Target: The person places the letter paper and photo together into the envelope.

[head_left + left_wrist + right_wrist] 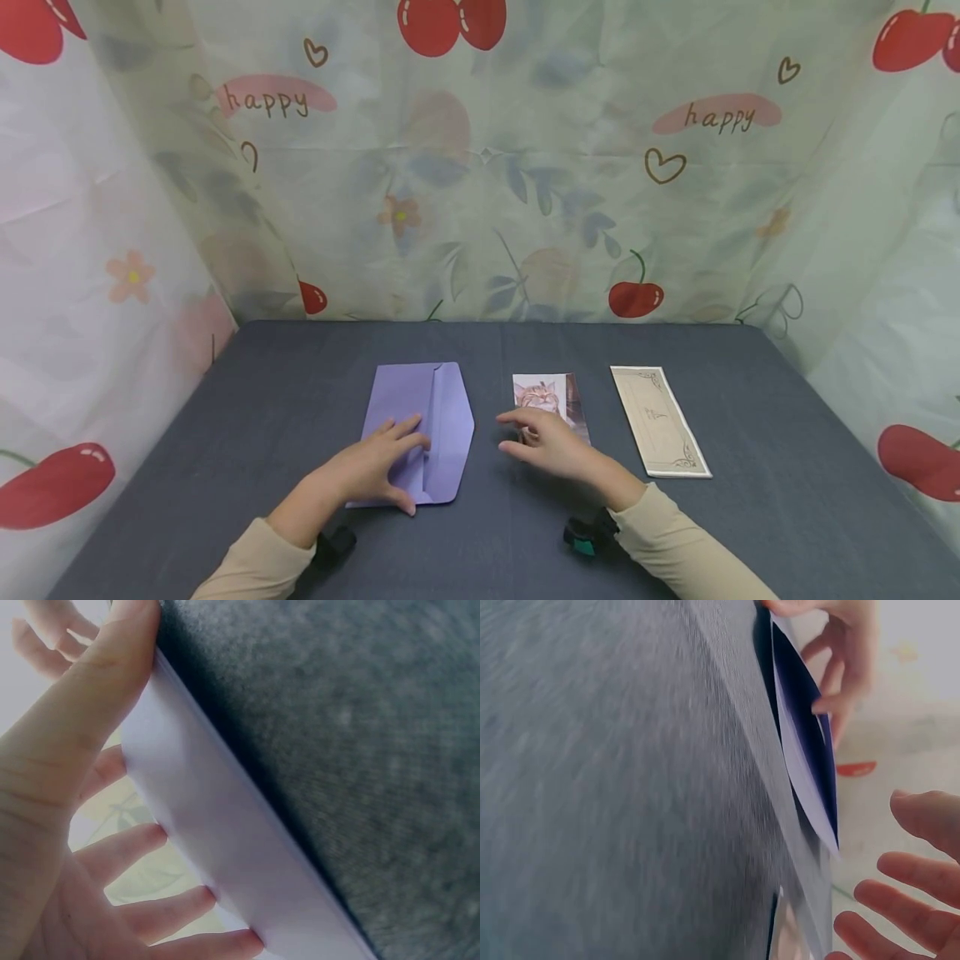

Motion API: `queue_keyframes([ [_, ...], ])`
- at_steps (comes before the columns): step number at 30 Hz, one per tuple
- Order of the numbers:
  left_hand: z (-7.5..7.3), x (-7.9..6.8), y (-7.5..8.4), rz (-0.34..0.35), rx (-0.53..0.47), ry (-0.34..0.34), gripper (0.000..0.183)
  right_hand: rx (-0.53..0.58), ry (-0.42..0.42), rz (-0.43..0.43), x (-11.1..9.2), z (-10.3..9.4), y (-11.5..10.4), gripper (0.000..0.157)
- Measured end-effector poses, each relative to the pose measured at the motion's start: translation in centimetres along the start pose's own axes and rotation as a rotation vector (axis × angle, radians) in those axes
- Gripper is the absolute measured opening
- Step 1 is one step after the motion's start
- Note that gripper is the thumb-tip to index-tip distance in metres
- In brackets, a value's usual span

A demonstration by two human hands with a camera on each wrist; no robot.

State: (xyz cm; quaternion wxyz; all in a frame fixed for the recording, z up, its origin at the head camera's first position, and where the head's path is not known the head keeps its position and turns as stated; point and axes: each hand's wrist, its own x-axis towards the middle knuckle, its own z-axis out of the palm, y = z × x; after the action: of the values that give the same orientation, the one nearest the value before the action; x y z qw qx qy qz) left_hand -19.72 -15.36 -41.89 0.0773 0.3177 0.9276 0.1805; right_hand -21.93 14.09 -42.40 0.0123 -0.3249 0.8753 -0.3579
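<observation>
A lavender paper envelope [452, 433] lies on the dark table with its flap unfolded to the right. My left hand [367, 468] rests on it, fingers spread over the body and thumb by the near edge. In the left wrist view the fingertips [201, 898] touch the pale paper of the envelope [217, 817]. My right hand [553, 443] hovers over a small picture card with a cat [538, 395], its fingers loosely bent and holding nothing. The hand covers the card's lower part. In the right wrist view the envelope's mouth [810, 724] gapes a little.
Right of the cat card lies a long beige card [660, 423] with ornate corners. A dark cloth covers the table [300, 358]. A white curtain [480, 192] printed with cherries and "happy" hangs behind and at both sides.
</observation>
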Motion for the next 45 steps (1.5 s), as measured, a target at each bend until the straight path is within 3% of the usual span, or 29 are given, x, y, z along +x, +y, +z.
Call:
queue_keyframes([
  [7, 0.1, 0.1, -0.2, -0.021, -0.009, -0.014, 0.069, 0.068, 0.067, 0.072, -1.3, -1.4, 1.3, 0.037],
  [24, 0.0, 0.1, -0.2, -0.053, -0.028, -0.035, 0.069, -0.058, 0.279, 0.298, -3.7, -4.1, 4.6, 0.036],
  [34, -0.1, 0.0, -0.1, -0.052, -0.034, -0.034, 0.069, -0.049, 0.29, 0.43, -4.4, -4.5, 5.7, 0.041],
  [45, -0.2, -0.1, 0.1, -0.07, -0.05, -0.046, 0.069, 0.017, 0.285, 0.501, -4.1, -4.1, 6.4, 0.042],
])
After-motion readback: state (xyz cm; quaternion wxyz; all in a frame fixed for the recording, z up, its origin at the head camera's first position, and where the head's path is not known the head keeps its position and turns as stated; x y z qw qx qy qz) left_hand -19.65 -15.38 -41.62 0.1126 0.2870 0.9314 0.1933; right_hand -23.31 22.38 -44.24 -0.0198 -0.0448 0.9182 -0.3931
